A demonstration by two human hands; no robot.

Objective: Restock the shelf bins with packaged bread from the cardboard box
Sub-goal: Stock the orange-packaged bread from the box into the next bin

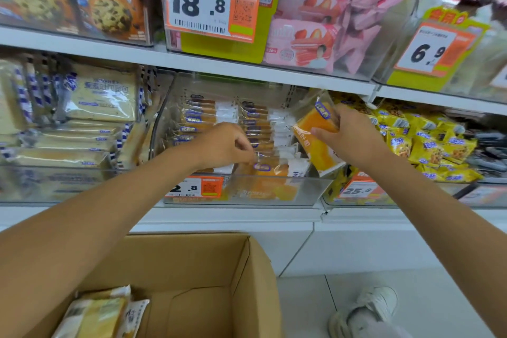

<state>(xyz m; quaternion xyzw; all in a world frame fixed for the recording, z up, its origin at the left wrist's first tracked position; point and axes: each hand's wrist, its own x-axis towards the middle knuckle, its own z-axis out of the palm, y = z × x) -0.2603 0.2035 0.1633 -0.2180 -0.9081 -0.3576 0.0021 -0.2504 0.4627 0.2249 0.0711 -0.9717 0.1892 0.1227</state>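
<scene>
While both arms reach into the middle shelf, the right hand (349,136) grips one orange packaged bread (315,134) by its upper edge, fingers closed around the wrapper, pack tilted and held above the right end of the clear bin (274,192). Left hand (229,145) is inside that same bin, fingers curled and pinched together at the top of a pack in the row (255,140); whether it actually grips the wrapper can't be told. Bin holds two rows of the same bread standing on edge, plus a few lying at the front. Price tag (196,186) reading 2.8 is clipped to the bin's front left.

Cardboard box (241,277) sits open below the shelf, mostly empty, a few bread packs (96,315) left in its near-left corner.

Neighbours: toast loaves (101,96) in the bin to the left, yellow snack packs (428,145) to the right, pink strawberry packs (310,35) on the shelf above behind an 18.8 tag (203,5). A white shoe (367,310) shows on the floor, lower right.
</scene>
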